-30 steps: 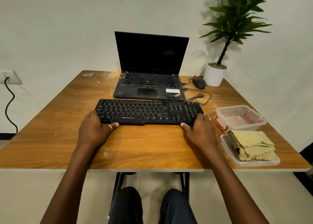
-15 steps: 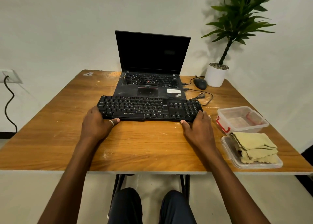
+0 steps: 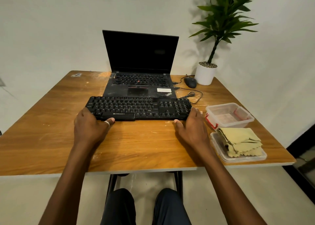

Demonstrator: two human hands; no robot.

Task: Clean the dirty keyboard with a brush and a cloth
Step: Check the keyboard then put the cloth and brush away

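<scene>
Tabletop (image 3: 51, 139) of scuffed, dusty wood meets a plain white wall. We see 2 hands clamped on the black Zebronics keyboard (image 3: 138, 108), which lies across the middle, its far edge touching the open laptop (image 3: 139, 68). The left hand (image 3: 90, 127) grips the left near corner, thumb on the front edge. The right hand (image 3: 190, 129) holds the right end likewise. Just right sit a clear container (image 3: 228, 115) and yellow cloths (image 3: 240, 141) on a clear lid (image 3: 238, 158). Behind stand a mouse (image 3: 190, 82) and a potted plant (image 3: 205, 74).

Laptop (image 3: 139, 86) sits tight behind the keyboard (image 3: 138, 108), plastic tubs (image 3: 229, 115) crowd its right end; open tabletop (image 3: 51, 122) to its left and front.
</scene>
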